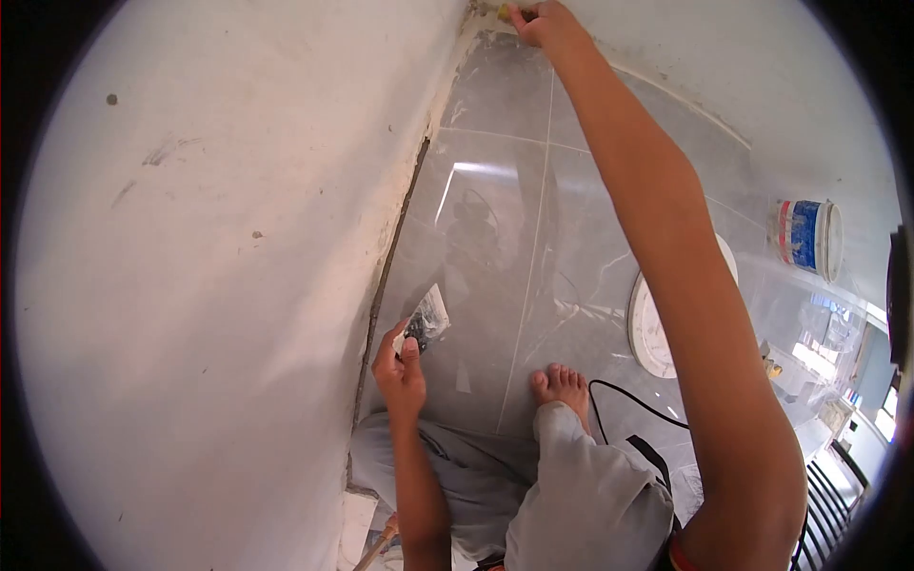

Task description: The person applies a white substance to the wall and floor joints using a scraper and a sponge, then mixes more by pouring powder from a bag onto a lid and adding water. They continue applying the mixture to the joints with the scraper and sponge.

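Scraper (433, 316), flat and thin-bladed, in the left hand (398, 373). Blade roughly four-sided, tapering to a sharp upper corner; face pale with white smears, a dark grey, patchy area toward the grip. Surface looks caked, uneven. Held tilted above the floor (500, 228), near its left edge, where grey tile meets the white wall (209, 285). Left hand closed about the near end, thumb laid across the dark part.

Right hand (541, 24) at full reach, at the floor's far corner. Fingers clamped on a small yellowish tool (505, 12); its working end too small to make out. Dark gap visible along part of the floor's left edge; rough pale crust farther up.

Right half of floor: round white lid (647, 328), partly behind the right forearm. Bucket (805, 236), blue and red markings, white-streaked, toward the floor's right edge.
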`<action>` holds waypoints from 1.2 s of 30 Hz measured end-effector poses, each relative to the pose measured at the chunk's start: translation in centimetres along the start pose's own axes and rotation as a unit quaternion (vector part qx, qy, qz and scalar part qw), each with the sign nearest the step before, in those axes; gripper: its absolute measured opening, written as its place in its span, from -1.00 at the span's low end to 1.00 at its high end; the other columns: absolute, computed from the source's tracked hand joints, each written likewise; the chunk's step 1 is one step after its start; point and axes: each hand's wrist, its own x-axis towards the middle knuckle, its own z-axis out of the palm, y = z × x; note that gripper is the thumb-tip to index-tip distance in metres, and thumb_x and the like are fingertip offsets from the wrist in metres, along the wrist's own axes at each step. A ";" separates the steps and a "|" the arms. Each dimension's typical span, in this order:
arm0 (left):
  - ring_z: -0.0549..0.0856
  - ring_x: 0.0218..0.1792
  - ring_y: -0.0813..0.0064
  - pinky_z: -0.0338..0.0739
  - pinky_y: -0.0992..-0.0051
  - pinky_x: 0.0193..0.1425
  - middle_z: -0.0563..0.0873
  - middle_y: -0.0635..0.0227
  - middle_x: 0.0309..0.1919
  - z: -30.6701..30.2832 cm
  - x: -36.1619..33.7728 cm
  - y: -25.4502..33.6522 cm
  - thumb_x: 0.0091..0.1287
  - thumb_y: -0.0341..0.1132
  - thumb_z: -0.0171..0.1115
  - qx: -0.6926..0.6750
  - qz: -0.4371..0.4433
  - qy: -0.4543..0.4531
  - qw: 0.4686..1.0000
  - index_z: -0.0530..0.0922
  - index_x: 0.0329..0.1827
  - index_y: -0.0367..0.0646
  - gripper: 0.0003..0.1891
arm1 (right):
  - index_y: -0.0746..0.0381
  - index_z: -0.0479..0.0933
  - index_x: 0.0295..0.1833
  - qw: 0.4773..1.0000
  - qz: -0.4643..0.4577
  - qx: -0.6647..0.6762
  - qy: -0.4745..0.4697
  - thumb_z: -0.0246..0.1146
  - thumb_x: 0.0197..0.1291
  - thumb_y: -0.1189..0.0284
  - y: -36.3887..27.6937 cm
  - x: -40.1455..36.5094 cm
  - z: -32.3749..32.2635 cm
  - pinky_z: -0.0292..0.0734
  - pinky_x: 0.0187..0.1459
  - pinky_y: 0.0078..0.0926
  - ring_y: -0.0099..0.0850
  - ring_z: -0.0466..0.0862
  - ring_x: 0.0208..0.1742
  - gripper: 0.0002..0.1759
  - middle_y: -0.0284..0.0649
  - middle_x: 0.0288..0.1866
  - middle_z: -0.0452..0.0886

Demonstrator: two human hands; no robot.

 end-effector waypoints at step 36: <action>0.41 -0.43 0.75 0.29 0.72 -0.36 0.54 0.45 -0.37 1.2 0.0 -1.4 0.33 -0.19 0.08 -0.039 0.007 0.056 0.998 0.45 0.02 -0.36 -0.61 | 0.53 0.32 -0.17 0.963 0.076 0.256 -0.027 -0.17 0.19 0.59 1.8 0.2 -4.4 0.51 -0.59 -0.66 -0.37 0.47 -0.53 -0.77 0.04 -0.35 0.46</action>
